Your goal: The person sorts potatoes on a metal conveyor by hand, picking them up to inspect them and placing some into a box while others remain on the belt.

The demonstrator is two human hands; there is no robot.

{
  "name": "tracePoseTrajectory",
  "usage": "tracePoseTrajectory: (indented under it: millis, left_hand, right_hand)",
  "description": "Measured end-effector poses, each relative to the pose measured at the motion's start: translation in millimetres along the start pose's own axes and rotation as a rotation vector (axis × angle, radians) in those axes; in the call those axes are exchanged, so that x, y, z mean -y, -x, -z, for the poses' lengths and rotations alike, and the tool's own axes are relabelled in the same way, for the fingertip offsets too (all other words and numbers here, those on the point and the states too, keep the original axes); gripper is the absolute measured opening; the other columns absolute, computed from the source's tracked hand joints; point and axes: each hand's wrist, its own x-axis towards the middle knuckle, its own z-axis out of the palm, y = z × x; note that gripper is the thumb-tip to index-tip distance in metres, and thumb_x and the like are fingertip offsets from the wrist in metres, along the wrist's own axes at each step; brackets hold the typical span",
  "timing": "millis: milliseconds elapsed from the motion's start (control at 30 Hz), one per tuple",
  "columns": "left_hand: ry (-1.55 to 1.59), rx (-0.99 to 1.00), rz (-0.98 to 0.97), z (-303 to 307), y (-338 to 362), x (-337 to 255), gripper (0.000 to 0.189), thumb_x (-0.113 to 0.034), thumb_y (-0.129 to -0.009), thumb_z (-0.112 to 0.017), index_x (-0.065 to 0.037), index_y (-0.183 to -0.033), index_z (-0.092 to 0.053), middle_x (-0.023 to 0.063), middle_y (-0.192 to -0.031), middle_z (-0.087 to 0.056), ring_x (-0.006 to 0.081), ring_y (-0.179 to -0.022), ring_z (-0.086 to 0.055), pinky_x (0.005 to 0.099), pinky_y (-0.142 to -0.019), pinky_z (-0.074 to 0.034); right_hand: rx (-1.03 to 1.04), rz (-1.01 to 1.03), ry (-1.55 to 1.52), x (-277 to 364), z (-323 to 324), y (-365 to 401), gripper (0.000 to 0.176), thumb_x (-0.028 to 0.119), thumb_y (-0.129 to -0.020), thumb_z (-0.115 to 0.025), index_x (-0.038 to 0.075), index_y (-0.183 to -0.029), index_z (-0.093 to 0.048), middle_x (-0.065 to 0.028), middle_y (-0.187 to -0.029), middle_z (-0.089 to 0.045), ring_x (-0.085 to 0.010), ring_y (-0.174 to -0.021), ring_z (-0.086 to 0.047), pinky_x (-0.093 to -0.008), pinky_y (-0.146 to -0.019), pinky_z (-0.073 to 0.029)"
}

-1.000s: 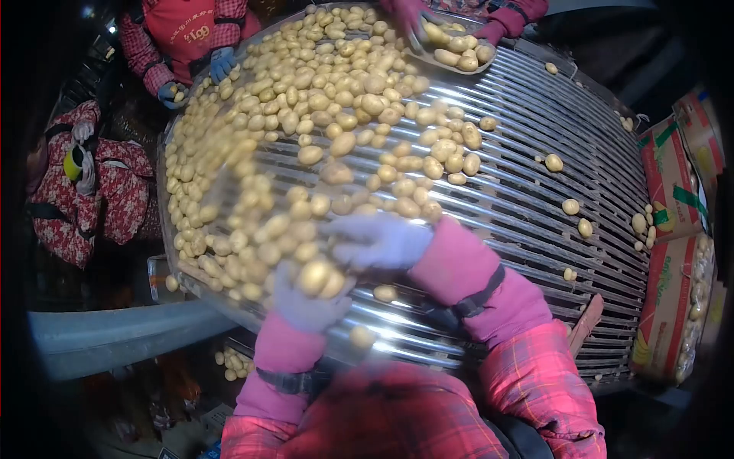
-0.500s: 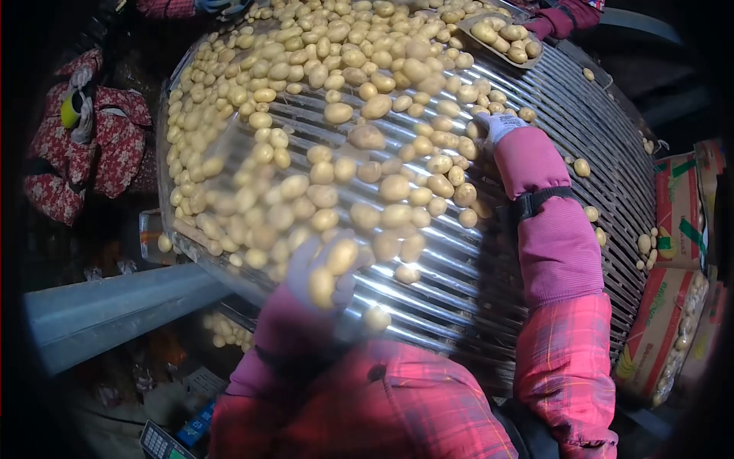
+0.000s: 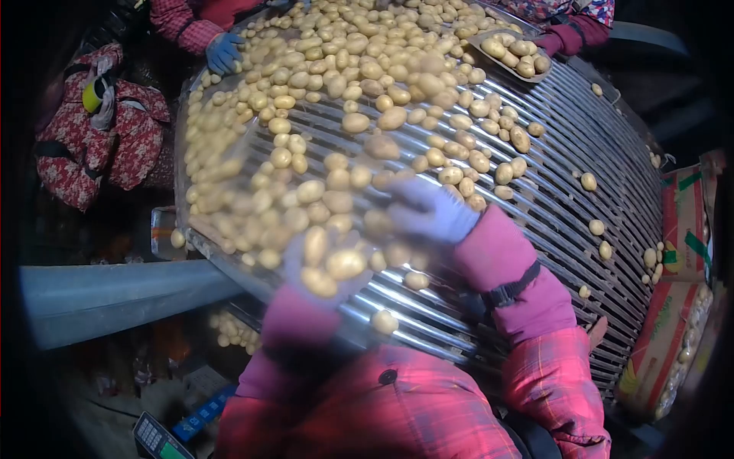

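Observation:
Many potatoes [image 3: 329, 57] lie over a slatted metal table [image 3: 566, 145]. My left hand [image 3: 325, 264], gloved and blurred, is palm up at the near left part of the table, with several potatoes [image 3: 345, 264] resting in it against the fingers. To its right, my right hand [image 3: 432, 210] in a pale glove reaches left over the slats, back of the hand up. Its fingers are bent over potatoes at the pile's near edge, and their tips are smeared by motion, so whether it grips any is unclear.
At the top right a co-worker's hand [image 3: 549, 43] is at a scoop [image 3: 511, 57] of potatoes. Another person's blue-gloved hand [image 3: 223, 53] touches the pile's far left. Cartons [image 3: 661, 336] stand at right. A metal beam [image 3: 130, 298] and a scale [image 3: 157, 437] are at lower left.
My right hand has come back from the far right slats toward my left hand. My left hand now bears more potatoes. A co-worker's blue-gloved hand has moved onto the pile's far left edge.

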Motion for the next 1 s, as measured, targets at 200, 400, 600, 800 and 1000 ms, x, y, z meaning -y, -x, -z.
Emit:
tracePoseTrajectory:
  millis: [200, 400, 600, 800, 1000]
  left_hand:
    - [-0.056, -0.057, -0.061, 21, -2, 2, 0.051, -0.047, -0.09, -0.042, -0.014, -0.128, -0.044, 0.0061, -0.13, -0.047, 0.0233, -0.122, -0.043, 0.0497, -0.099, -0.035]
    - [-0.249, -0.09, -0.232, 26, 4, 11, 0.059, -0.05, -0.09, -0.043, -0.009, -0.133, -0.04, 0.0109, -0.127, -0.05, 0.0276, -0.119, -0.046, 0.0519, -0.097, -0.039]
    - [0.012, -0.139, -0.189, 26, 2, 6, 0.064, -0.055, -0.087, -0.042, -0.008, -0.13, -0.045, 0.0161, -0.129, -0.046, 0.0387, -0.117, -0.046, 0.0614, -0.09, -0.041]
    - [0.076, -0.129, -0.177, 35, -5, 4, 0.061, -0.051, -0.088, -0.042, -0.004, -0.126, -0.046, 0.0175, -0.126, -0.045, 0.0391, -0.117, -0.045, 0.0599, -0.091, -0.042]
    - [0.078, -0.112, -0.245, 55, -14, 9, 0.062, -0.052, -0.085, -0.046, -0.005, -0.124, -0.046, 0.0204, -0.128, -0.043, 0.0413, -0.119, -0.042, 0.0618, -0.092, -0.041]
  right_hand:
    - [-0.339, -0.386, 1.12, -59, 44, -57, 0.034, 0.031, -0.079, -0.063, 0.013, -0.107, -0.059, -0.0151, -0.098, -0.062, -0.0293, -0.1, -0.06, -0.0409, -0.085, -0.046]
    - [-0.178, -0.627, 1.016, -96, 94, -90, 0.041, 0.044, -0.083, -0.054, 0.015, -0.112, -0.056, -0.0171, -0.102, -0.064, -0.0326, -0.098, -0.061, -0.0422, -0.084, -0.048]
    - [-0.286, -0.67, 1.09, -81, 80, -95, 0.04, 0.044, -0.083, -0.055, 0.013, -0.108, -0.059, -0.0173, -0.102, -0.064, -0.0334, -0.096, -0.061, -0.0424, -0.082, -0.048]
    - [-0.152, -0.052, 1.085, -63, 12, -118, 0.04, 0.033, -0.08, -0.059, 0.022, -0.117, -0.053, -0.0138, -0.124, -0.05, -0.0354, -0.107, -0.053, -0.0464, -0.088, -0.044]
    - [-0.145, -0.217, 1.144, -52, -16, -126, 0.044, 0.027, -0.078, -0.061, 0.027, -0.121, -0.052, -0.016, -0.121, -0.051, -0.0356, -0.11, -0.052, -0.0487, -0.091, -0.043]
